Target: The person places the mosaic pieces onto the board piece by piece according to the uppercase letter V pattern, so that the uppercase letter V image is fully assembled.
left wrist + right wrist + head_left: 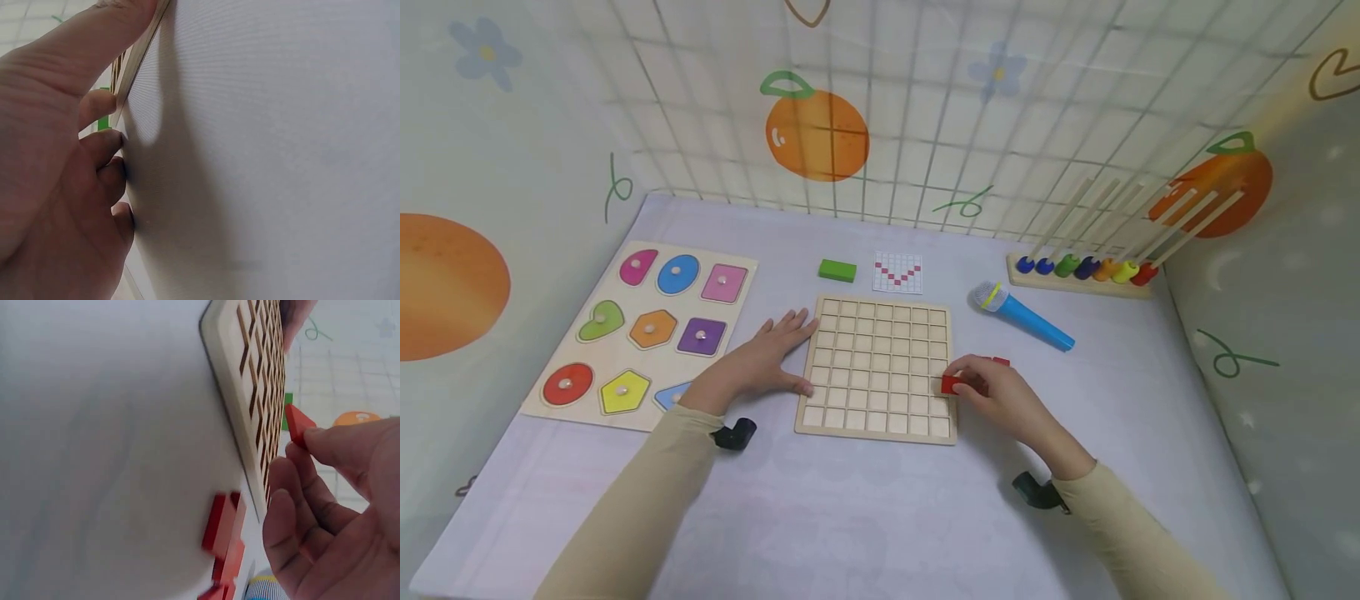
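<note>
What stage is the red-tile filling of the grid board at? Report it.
Done: nothing placed; every cell of the wooden grid board looks empty. In hand: the right hand pinches one red tile at the board's right edge, while the left hand rests flat against its left edge. Left: the other red tiles lying by the board and the whole pattern on the pattern card.
</note>
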The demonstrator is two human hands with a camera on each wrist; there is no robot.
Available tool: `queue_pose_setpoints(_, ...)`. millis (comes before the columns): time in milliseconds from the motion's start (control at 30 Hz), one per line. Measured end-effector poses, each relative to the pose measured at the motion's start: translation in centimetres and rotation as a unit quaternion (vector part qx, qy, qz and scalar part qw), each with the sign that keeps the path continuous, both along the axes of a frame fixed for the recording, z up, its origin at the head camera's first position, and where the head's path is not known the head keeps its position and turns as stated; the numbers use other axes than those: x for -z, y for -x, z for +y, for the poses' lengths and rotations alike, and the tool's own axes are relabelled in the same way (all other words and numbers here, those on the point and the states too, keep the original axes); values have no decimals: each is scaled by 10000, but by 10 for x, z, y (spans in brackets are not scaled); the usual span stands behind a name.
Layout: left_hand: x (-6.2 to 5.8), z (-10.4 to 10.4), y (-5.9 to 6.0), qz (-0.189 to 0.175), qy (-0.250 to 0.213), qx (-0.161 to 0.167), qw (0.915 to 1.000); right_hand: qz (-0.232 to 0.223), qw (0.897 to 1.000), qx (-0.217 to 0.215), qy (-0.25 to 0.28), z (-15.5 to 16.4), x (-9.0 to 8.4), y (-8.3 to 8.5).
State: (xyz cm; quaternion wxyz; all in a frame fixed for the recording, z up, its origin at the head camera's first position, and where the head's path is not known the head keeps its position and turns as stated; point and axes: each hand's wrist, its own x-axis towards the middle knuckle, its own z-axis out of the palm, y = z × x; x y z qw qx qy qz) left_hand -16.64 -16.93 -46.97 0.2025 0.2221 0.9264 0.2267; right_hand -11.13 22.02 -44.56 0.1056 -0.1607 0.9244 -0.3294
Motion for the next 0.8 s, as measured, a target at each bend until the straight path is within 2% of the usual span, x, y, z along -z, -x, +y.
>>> queue_pose_setpoints(200, 1, 0, -1, 20, -30, -43, 10000, 34, 9998, -155, 82, -18, 1, 2)
queue_pose_setpoints(800, 0, 2, -2, 105, -40, -38, 9999, -308, 9990, -226, 227, -65, 8, 1)
